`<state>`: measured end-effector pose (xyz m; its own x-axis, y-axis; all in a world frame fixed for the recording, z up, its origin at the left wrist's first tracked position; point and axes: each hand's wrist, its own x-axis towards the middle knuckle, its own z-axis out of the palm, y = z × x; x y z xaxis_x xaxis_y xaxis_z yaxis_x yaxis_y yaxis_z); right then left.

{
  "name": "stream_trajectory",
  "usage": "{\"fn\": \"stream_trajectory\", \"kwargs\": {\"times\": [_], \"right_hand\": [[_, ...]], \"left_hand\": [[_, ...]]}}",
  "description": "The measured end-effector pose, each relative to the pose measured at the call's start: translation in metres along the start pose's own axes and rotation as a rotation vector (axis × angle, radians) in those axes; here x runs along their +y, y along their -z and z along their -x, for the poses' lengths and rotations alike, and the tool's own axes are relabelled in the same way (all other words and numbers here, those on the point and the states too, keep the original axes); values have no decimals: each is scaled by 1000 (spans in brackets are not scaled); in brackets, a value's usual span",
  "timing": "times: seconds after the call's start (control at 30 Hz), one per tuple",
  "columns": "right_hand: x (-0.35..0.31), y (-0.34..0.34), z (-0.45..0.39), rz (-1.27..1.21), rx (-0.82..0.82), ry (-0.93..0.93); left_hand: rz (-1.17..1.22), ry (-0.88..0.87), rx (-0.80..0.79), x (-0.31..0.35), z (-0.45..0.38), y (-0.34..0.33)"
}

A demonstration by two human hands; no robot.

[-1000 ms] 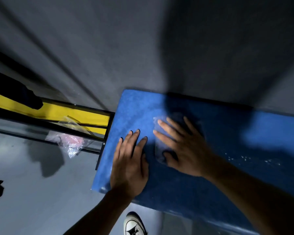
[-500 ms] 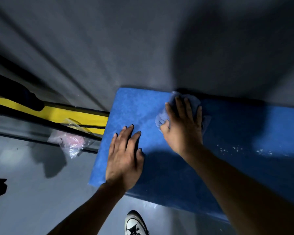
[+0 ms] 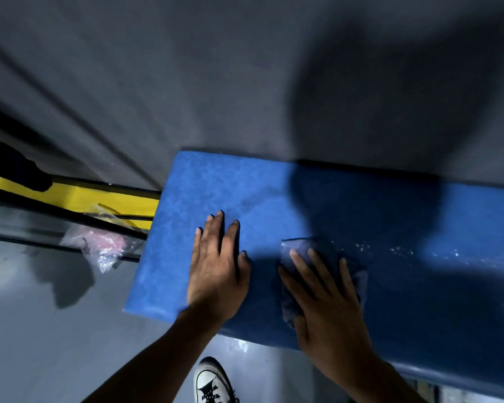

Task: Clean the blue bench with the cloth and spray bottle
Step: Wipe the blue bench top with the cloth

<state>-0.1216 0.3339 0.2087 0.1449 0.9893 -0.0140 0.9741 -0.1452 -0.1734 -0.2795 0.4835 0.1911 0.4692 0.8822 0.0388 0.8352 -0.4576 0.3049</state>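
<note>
The blue bench (image 3: 245, 187) runs from the centre to the right edge, its right part in shadow. My left hand (image 3: 217, 269) lies flat on the bench near its left end, fingers apart, holding nothing. My right hand (image 3: 326, 301) presses flat on a bluish cloth (image 3: 300, 247) close to the bench's near edge. The cloth shows in front of my fingertips and at both sides of the hand. Small white droplets (image 3: 390, 250) speckle the bench to the right of the cloth. No spray bottle is in view.
A grey wall (image 3: 216, 68) rises behind the bench. Left of the bench run a yellow bar (image 3: 99, 199) and black rails, with a crumpled clear plastic bag (image 3: 105, 245) holding something pink. My white shoe (image 3: 213, 382) stands on the grey floor below the bench.
My right hand has pulled the cloth from the far edge of the bench back toward the near edge. My left hand has stayed flat on the bench.
</note>
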Motion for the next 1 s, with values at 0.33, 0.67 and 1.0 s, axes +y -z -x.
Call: {"fn": "stream_trajectory", "kwargs": {"times": [0.33,0.67,1.0], "right_hand": [[46,5,35,39,-73,248],[99,2,-47,-67,102,479],[104,-6,-121,-4,138,-56]], "left_hand": [[-41,-64,-17,56,10,-18],[-109,-57,27,55,9,-25],[-126,-49,17,56,8,-26]]}}
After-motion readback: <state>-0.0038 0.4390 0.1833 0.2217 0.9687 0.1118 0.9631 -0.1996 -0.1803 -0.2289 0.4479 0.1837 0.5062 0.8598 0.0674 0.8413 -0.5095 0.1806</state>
